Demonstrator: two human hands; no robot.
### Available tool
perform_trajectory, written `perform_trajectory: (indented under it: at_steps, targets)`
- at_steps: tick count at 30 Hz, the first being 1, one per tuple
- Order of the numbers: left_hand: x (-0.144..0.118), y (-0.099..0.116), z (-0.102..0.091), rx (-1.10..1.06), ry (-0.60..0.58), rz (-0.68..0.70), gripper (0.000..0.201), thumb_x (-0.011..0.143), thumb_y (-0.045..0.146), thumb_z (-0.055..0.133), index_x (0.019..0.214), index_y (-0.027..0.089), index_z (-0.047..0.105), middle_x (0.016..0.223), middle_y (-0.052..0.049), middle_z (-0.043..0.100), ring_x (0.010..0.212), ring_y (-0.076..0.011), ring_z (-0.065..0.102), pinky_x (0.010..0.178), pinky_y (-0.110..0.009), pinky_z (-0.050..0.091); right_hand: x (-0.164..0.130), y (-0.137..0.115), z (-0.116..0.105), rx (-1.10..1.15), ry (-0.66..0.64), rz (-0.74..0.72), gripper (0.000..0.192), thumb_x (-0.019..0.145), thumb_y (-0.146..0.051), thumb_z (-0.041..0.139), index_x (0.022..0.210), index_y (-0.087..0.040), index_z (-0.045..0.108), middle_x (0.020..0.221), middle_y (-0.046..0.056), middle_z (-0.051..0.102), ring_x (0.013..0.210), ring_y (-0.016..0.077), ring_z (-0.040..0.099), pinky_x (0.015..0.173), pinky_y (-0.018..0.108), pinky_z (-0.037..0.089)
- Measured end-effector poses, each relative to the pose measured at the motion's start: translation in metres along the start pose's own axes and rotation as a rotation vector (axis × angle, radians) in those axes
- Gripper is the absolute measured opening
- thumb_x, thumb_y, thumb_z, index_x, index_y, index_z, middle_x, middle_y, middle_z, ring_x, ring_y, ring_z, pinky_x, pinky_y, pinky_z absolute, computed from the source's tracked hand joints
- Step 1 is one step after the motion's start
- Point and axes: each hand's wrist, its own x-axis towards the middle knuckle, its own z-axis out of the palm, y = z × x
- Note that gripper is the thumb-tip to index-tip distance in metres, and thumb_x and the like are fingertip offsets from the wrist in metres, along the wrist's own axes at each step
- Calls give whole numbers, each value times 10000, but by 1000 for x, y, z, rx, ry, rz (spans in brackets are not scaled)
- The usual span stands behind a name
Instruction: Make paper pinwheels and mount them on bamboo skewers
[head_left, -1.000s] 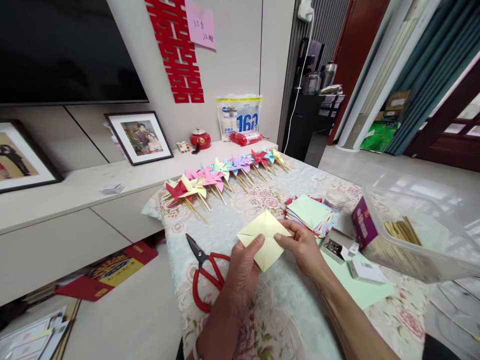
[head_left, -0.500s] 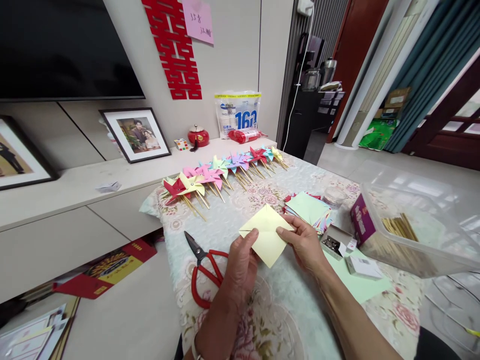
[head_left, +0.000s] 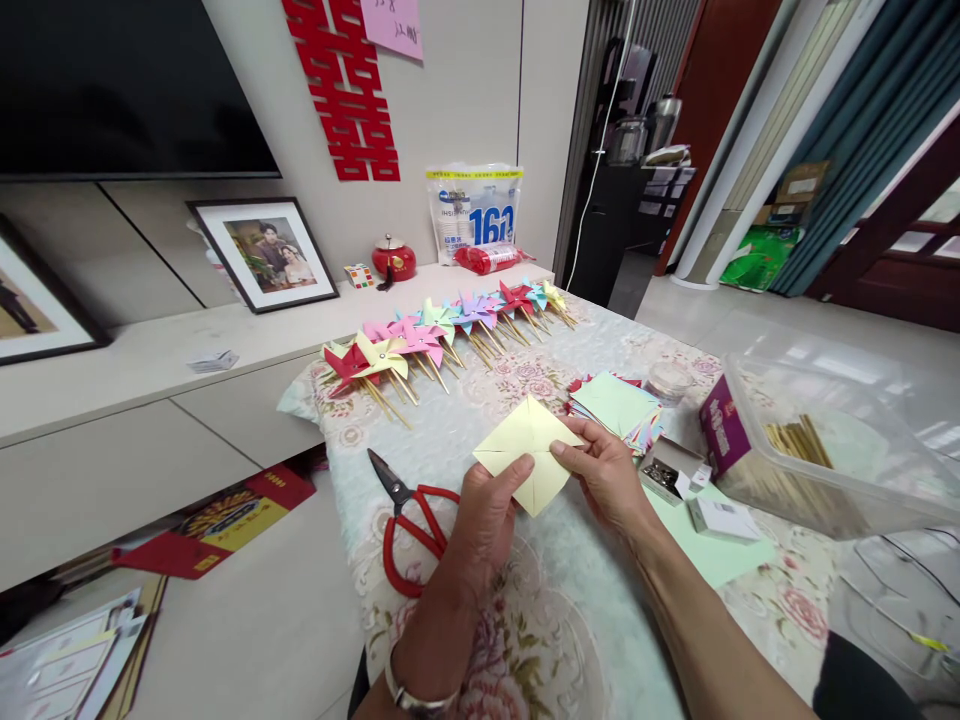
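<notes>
both hands pinch one yellow paper square over the bench.

from my seat i see the bench (head_left: 480, 440) under a floral cloth, with a clear plastic tub (head_left: 840, 450) of gold sticks at the right and a row of paper pinwheels (head_left: 442, 335) along the far edge. a stack of coloured paper (head_left: 619, 408) lies just beyond the right hand, and red-handled scissors (head_left: 409, 520) lie just left of the left hand. the yellow paper square (head_left: 527, 452), creased corner to corner, sits raised over the middle of the bench. my left hand (head_left: 484, 520) has its grip closed on the square's near left edge, thumb on top. my right hand (head_left: 607, 480) has its grip closed on the right corner.
</notes>
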Motion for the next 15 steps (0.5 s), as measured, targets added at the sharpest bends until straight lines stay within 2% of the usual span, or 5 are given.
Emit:
perform_trajectory:
  at_steps: [7, 15]
  targets:
    - [0, -1, 2, 1, -7, 2, 586, 655, 260, 849, 1202, 120, 693, 1053, -125, 776, 995, -305, 703, 872, -381, 537, 1, 1, 0, 11, 12, -10, 435, 588, -334, 909, 960, -193, 733, 777, 20, 785, 638, 159, 683, 633, 265, 531]
    - [0, -1, 4, 40, 31, 48, 625, 624, 304, 876, 1193, 113, 699, 1029, -129, 781, 929, -295, 722, 865, -389, 541, 2, 5, -4, -199, 44, -136, 404, 657, -381, 861, 1010, -227, 740, 886, 23, 780, 680, 189, 676, 651, 312, 528]
